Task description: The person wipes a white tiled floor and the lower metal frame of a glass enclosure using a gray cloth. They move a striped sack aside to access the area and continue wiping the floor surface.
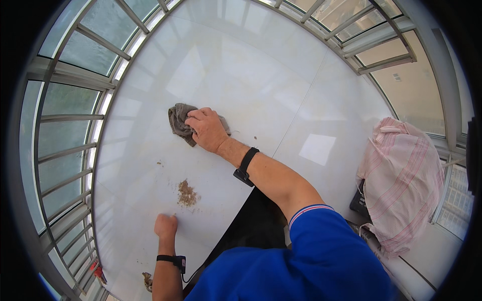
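Note:
My right hand [207, 128] presses a crumpled grey-brown cloth [182, 119] against a glossy white tiled surface [241, 75], fingers bent over the cloth's right part. Nearer to me, my left hand [166, 225] rests on the same surface as a closed fist, and no object shows in it. Just above and right of that fist lies a small heap of brown crumbs or dirt [187, 193]. A few loose specks lie between the heap and the cloth, and one small bit [255, 137] is right of the cloth. Both wrists wear black straps with small devices.
Windows with metal bars [71, 151] curve along the left and top right. A pink-striped white cloth [403, 188] covers something at the right, with a black object [360, 201] beneath it. A brown crumpled scrap [147, 281] lies beside my left forearm; a red item [98, 271] is near the bars.

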A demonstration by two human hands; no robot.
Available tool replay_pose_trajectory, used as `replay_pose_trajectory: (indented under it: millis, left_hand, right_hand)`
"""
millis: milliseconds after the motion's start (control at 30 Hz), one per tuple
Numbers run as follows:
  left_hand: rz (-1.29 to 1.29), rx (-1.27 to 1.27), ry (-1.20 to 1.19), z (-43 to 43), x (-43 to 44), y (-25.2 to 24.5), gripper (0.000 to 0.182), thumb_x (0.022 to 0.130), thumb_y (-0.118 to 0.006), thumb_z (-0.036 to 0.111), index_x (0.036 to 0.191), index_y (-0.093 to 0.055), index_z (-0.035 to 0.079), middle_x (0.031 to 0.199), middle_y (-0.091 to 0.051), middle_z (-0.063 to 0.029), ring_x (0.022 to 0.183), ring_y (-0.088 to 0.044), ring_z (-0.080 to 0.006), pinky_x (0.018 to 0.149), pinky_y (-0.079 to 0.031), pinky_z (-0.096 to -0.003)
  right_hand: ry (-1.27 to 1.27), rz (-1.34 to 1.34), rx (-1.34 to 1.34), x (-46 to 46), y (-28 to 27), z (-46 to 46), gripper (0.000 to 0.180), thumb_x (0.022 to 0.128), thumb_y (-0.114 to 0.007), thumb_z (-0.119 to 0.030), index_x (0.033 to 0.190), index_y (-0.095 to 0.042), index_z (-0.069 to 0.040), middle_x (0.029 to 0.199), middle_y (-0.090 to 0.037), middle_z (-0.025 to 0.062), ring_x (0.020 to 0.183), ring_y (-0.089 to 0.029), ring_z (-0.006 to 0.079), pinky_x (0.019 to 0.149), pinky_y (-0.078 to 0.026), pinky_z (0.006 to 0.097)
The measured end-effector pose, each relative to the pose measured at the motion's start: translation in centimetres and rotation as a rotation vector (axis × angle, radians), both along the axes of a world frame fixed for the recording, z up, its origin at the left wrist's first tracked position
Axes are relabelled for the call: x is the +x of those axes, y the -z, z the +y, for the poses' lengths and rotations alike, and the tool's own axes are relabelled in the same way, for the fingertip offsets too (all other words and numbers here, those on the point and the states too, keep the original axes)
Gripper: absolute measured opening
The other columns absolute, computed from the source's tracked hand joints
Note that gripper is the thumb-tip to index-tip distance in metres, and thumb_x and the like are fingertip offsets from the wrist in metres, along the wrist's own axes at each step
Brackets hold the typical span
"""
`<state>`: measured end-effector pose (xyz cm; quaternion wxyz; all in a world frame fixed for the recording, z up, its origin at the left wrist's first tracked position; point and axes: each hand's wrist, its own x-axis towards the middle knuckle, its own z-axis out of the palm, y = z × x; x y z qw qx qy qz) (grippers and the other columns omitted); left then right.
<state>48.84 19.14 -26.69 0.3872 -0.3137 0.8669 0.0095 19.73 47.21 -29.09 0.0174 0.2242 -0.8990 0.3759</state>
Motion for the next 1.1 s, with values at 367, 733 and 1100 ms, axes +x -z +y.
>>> replay_pose_trajectory:
  millis: [367,733,1100]
  left_hand:
    - [0.083,0.041,0.016,-1.0,0.8,0.7,0.040,0.091,-0.067,0.034,0.104,-0.076,-0.003,0.109,-0.078,-0.0278,0.102,-0.077,-0.0443,0.090,-0.062,-0.0524]
    - [0.030,0.037,-0.005,-0.8,0.2,0.9,0.038,0.090,-0.067,0.033,0.101,-0.078,-0.002,0.109,-0.078,-0.0274,0.101,-0.077,-0.0448,0.088,-0.062,-0.0522]
    - [0.032,-0.001,-0.065,-0.2,0.2,0.5,0.037,0.091,-0.071,0.035,0.103,-0.074,0.000,0.106,-0.078,-0.0250,0.100,-0.077,-0.0423,0.089,-0.062,-0.0505]
  right_hand:
    - [0.796,-0.128,-0.322,13.6,-7.8,15.5,0.040,0.095,-0.059,0.000,0.135,-0.060,0.000,0.132,-0.065,0.0124,0.116,-0.066,0.0217,0.102,-0.055,0.0348]
    - [0.355,-0.331,-0.249,14.3,-2.8,-0.3,0.041,0.083,-0.069,-0.002,0.124,-0.068,-0.007,0.127,-0.063,0.0141,0.124,-0.055,0.0386,0.109,-0.048,0.0493]
    - [0.791,-0.108,-0.545,-3.8,-6.2,17.8,0.048,0.099,-0.060,-0.011,0.145,-0.055,0.001,0.143,-0.059,0.0189,0.124,-0.062,0.0266,0.107,-0.051,0.0390]
